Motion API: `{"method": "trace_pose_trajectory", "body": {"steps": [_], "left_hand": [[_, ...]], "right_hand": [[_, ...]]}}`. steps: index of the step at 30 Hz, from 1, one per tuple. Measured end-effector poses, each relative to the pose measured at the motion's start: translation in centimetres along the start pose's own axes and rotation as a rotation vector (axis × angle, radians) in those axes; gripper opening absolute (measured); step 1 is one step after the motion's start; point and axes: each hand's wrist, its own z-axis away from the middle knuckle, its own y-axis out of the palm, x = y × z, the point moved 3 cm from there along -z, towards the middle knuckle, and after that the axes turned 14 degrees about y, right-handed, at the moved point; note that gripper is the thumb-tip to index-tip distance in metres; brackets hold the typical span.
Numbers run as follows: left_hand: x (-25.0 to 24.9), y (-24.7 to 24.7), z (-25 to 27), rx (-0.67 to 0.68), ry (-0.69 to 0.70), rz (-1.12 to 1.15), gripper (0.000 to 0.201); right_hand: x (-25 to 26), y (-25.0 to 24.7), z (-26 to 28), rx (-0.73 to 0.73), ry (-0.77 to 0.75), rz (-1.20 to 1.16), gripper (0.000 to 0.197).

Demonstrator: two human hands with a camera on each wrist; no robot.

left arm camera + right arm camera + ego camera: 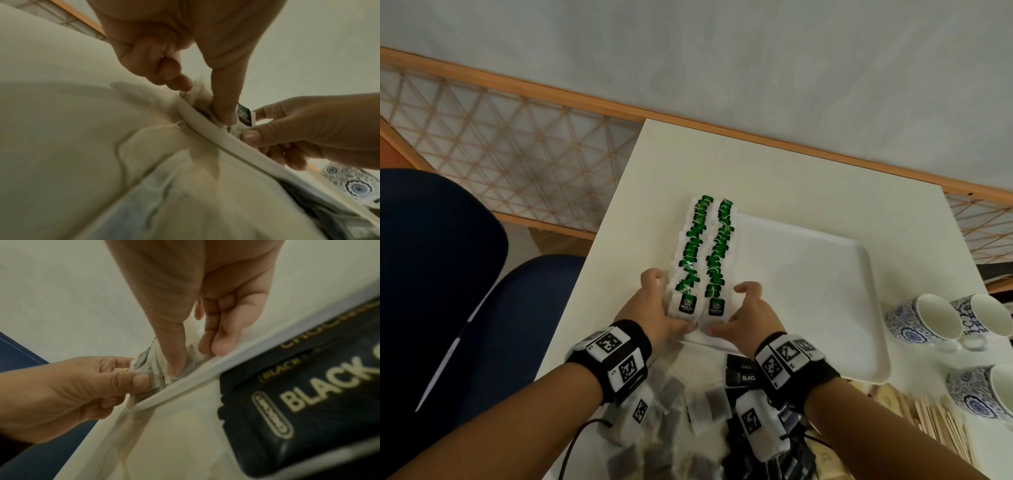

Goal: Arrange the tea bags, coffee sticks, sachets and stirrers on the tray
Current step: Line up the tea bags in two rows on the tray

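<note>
Two rows of green tea bags [709,253] overlap along the left side of the white tray [808,274]. My left hand [662,303] cups the near end of the left row, thumb at the front and fingers curled along its outer side. My right hand [732,310] mirrors it on the right row. In the left wrist view my left hand [202,100] presses a tea bag down with the thumb just inside the tray rim [205,128]. In the right wrist view my right hand [194,358] pinches a tea bag [148,363] between thumb and fingers.
Loose dark tea bags [671,411] and black sachets [743,373] lie under my wrists at the table's near edge. Wooden stirrers [935,421] and blue-patterned cups [924,322] are at the right. A blue chair [448,257] stands left of the table.
</note>
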Motion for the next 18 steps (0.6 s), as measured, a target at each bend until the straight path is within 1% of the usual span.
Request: {"method": "trace_pose_trajectory", "body": {"steps": [2, 3, 5, 9, 11, 14, 18], "left_hand": [[0.0, 0.0, -0.3, 0.003, -0.007, 0.050, 0.092], [0.1, 0.1, -0.4, 0.004, -0.003, 0.057, 0.090], [0.1, 0.1, -0.5, -0.004, 0.011, 0.057, 0.083], [-0.6, 0.4, -0.8, -0.014, 0.076, 0.055, 0.075], [-0.8, 0.4, -1.0, -0.026, 0.090, 0.064, 0.073], [-0.7, 0.3, -1.3, -0.034, 0.073, 0.083, 0.080], [-0.1, 0.4, -1.5, -0.029, 0.052, 0.105, 0.087]], "right_hand": [[-0.1, 0.1, -0.5, 0.005, -0.007, -0.017, 0.094], [-0.2, 0.1, -0.8, 0.011, -0.009, -0.020, 0.096], [-0.1, 0.2, -1.0, 0.025, -0.037, -0.027, 0.091], [0.6, 0.7, -1.1, 0.053, -0.134, -0.037, 0.063], [0.8, 0.8, -1.3, 0.055, -0.150, -0.040, 0.055], [0.8, 0.8, -1.4, 0.056, -0.165, -0.044, 0.052], [0.9, 1.0, -1.3, 0.062, -0.197, -0.024, 0.059]]}}
